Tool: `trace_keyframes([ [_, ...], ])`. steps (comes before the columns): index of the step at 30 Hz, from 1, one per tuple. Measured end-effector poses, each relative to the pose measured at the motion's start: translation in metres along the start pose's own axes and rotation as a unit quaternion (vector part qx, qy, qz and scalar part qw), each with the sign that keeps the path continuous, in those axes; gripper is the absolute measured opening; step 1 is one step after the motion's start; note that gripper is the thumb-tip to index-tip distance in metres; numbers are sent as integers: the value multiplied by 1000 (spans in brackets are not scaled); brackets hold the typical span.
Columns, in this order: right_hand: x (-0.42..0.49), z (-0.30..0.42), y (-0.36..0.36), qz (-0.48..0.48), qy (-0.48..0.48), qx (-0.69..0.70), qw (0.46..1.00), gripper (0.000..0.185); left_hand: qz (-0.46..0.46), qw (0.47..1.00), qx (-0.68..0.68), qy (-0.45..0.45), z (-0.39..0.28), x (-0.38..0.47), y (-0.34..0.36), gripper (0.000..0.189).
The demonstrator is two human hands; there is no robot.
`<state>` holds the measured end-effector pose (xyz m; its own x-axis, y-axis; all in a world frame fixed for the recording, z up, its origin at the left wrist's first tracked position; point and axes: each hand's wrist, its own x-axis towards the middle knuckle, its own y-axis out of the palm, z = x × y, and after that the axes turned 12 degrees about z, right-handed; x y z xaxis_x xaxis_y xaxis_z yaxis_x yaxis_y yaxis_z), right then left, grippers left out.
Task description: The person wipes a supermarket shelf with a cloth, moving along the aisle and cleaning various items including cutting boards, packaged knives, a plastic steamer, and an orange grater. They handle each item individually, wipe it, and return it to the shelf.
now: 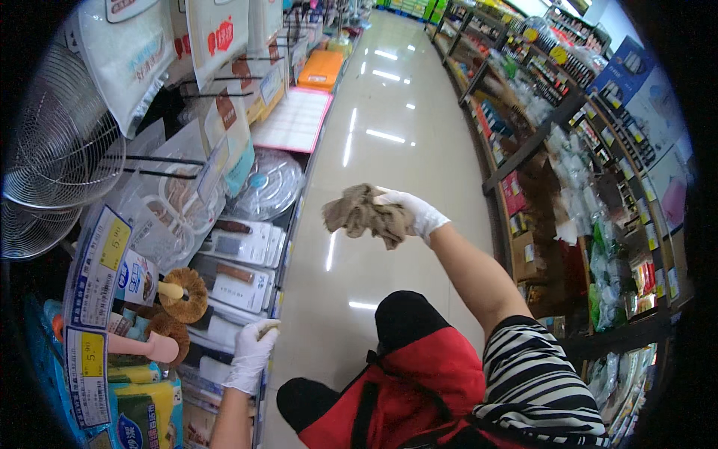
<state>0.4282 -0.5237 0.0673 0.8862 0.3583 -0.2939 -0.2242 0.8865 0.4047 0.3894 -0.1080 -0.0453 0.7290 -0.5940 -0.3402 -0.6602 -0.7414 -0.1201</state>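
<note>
A crumpled brown cloth (367, 218) is gripped in my right hand (414, 212), which wears a white glove and is held out over the aisle floor. My left hand (252, 356), gloved in white too, is at the front edge of the shelf on the left. Its fingers are curled, and whether they touch the edge or hold anything is hidden. Carded knives (241, 286) in clear packaging lie on the shelf just beyond it. Round brown-bristled brushes (184, 294) hang to the left of that hand, near price tags (90, 359).
Wire strainers (61, 129) and bagged goods (120, 53) hang on the left rack, with black hooks (162, 159) jutting out. Clear round lids (266, 182) and an orange box (321, 70) lie farther along. Shelving (505, 168) lines the right side of the glossy tiled floor (387, 163).
</note>
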Motion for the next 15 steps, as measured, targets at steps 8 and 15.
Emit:
trace_keyframes([
  [8,-20,9,-86,-137,44,-125,982,35,11,996,68,-51,-19,51,1,24],
  [15,64,43,-183,-73,56,-98,991,26,-66,988,105,-87,-20,131,9,21],
])
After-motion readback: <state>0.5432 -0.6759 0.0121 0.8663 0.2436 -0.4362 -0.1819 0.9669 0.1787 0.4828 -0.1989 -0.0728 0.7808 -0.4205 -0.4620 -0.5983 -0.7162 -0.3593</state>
